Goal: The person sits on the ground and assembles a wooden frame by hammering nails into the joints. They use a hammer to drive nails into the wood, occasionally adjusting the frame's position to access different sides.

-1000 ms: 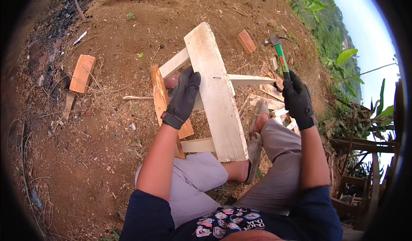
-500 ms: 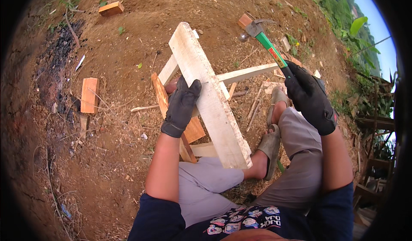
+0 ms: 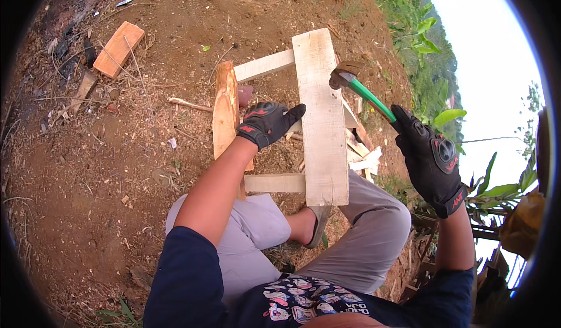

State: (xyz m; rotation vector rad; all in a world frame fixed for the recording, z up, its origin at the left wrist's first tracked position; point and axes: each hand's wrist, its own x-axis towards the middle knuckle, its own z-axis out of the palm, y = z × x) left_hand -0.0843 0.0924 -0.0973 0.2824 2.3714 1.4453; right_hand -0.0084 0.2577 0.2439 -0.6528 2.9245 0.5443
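A pale plank [image 3: 322, 152] lies across the top of a small wooden frame in front of me, joined by pale crosspieces [image 3: 266, 68] to a rough orange-brown post [image 3: 225, 114]. My gloved left hand [image 3: 270, 123] grips the frame between post and plank, its thumb against the plank's left edge; its fingertips are partly hidden. My gloved right hand [image 3: 429, 155] is closed around the green handle of a claw hammer [image 3: 371, 99]. The hammer's head is over the plank's right side, close to a small dark nail [image 3: 334, 95].
An orange wood block [image 3: 119, 49] lies on the brown soil at far left, near charred ground. Offcuts [image 3: 365, 158] and shavings are scattered beyond the plank. My bent legs [image 3: 374, 217] are close beneath the frame. Green plants [image 3: 423, 35] border the right.
The plank and frame have turned more upright in view. My left hand has left the nail for the plank's left edge. The hammer has come down and left, to the plank.
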